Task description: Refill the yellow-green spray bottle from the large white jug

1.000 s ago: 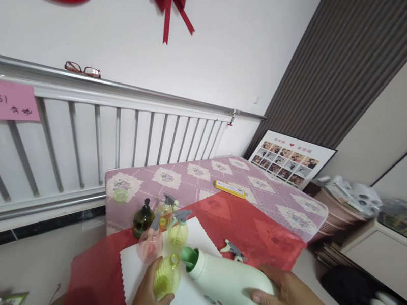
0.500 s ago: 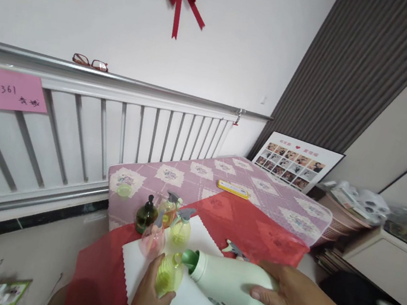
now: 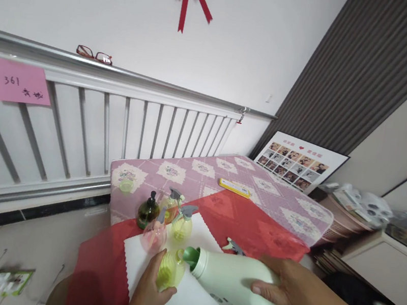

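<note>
My left hand (image 3: pixel 151 288) is wrapped round a small yellow-green ribbed bottle (image 3: pixel 170 272) with no spray head on its neck. In my right hand (image 3: pixel 284 289) lies a large pale green jug-like bottle (image 3: pixel 238 276), tipped on its side. Its dark green spout (image 3: pixel 190 256) points left, right beside the small bottle's mouth; I cannot make out any stream of liquid. Just beyond stand a yellow spray bottle (image 3: pixel 181 227), a pink spray bottle (image 3: pixel 154 237), an amber spray bottle (image 3: pixel 170 209) and a dark green pump bottle (image 3: pixel 148 212). A loose spray head (image 3: pixel 234 246) rests behind the big bottle.
A white scalloped sheet (image 3: pixel 187 304) and a red cloth (image 3: pixel 254 225) cover part of the flowered table (image 3: pixel 169 170). On it lie a yellow case (image 3: pixel 234 187) and a small green cap (image 3: pixel 126 185). Behind runs a white radiator (image 3: pixel 135 116); a photo board (image 3: pixel 298 162) leans at the right.
The view has tilted slightly downward. Both hands keep their holds, and the spout remains beside the small bottle's mouth.
</note>
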`<action>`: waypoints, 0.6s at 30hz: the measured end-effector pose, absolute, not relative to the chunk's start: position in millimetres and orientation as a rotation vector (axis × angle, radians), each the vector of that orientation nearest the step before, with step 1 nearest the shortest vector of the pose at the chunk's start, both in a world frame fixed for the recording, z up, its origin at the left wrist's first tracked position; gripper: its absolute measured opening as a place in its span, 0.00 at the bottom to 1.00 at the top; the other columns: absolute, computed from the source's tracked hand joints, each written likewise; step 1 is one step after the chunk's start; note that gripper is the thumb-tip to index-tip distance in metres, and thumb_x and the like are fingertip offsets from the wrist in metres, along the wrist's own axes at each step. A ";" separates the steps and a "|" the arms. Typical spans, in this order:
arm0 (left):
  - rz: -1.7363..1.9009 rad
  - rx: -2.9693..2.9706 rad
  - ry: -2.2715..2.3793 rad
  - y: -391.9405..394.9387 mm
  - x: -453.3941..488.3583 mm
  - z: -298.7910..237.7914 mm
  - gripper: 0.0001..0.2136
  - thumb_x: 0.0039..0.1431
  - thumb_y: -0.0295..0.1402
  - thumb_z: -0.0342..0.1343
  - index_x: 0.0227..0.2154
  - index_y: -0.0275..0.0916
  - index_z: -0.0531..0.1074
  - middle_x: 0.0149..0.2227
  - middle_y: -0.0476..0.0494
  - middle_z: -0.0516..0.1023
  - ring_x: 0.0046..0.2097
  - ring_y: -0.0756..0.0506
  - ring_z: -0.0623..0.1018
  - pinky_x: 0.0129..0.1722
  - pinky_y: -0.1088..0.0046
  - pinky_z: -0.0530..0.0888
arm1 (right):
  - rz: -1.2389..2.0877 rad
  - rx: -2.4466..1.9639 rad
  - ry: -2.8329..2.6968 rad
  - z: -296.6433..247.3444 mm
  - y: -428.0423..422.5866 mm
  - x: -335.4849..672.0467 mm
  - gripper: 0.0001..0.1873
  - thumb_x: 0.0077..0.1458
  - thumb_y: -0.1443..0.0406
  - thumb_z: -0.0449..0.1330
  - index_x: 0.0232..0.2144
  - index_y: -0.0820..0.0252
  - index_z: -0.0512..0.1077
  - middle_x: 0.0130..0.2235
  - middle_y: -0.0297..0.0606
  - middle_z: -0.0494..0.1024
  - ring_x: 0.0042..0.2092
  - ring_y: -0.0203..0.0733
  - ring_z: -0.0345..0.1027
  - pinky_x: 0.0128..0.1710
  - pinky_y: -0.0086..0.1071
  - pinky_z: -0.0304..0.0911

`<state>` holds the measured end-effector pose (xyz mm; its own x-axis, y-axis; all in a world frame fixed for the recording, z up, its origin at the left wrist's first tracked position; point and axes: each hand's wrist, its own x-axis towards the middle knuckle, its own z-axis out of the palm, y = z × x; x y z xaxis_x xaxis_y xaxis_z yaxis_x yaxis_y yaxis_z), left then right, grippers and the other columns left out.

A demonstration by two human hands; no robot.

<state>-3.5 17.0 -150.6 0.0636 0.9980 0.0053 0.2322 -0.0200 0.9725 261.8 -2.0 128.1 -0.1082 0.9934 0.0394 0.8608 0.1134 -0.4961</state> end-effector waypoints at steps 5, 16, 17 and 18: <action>1.050 1.404 1.339 17.1 -3.6 -151.0 0.42 0.42 0.29 0.58 0.63 0.29 0.53 0.68 0.25 0.59 0.70 0.35 0.58 0.70 0.54 0.53 | 0.630 -1.972 -2.424 143.8 3.7 262.6 0.24 0.55 0.44 0.57 0.38 0.56 0.77 0.39 0.45 0.83 0.39 0.53 0.77 0.37 0.36 0.67; 1.033 1.410 1.343 17.8 -4.2 -150.4 0.42 0.41 0.30 0.59 0.63 0.28 0.53 0.68 0.25 0.59 0.70 0.35 0.58 0.71 0.54 0.53 | 0.615 -1.993 -2.504 156.3 3.8 253.2 0.23 0.57 0.46 0.55 0.40 0.56 0.76 0.44 0.46 0.83 0.44 0.55 0.76 0.40 0.36 0.67; 1.034 1.412 1.343 17.9 -4.2 -150.6 0.42 0.41 0.30 0.59 0.63 0.28 0.53 0.68 0.25 0.59 0.70 0.35 0.58 0.71 0.54 0.53 | 0.612 -2.011 -2.506 157.5 3.9 252.5 0.23 0.57 0.45 0.55 0.40 0.56 0.76 0.44 0.47 0.83 0.44 0.55 0.76 0.40 0.36 0.67; 1.034 1.414 1.343 18.1 -4.1 -150.7 0.42 0.41 0.30 0.59 0.63 0.28 0.53 0.68 0.25 0.59 0.70 0.35 0.58 0.71 0.54 0.53 | 0.602 -2.026 -2.506 158.6 4.0 251.9 0.24 0.57 0.45 0.55 0.40 0.56 0.76 0.44 0.48 0.82 0.44 0.56 0.76 0.40 0.37 0.67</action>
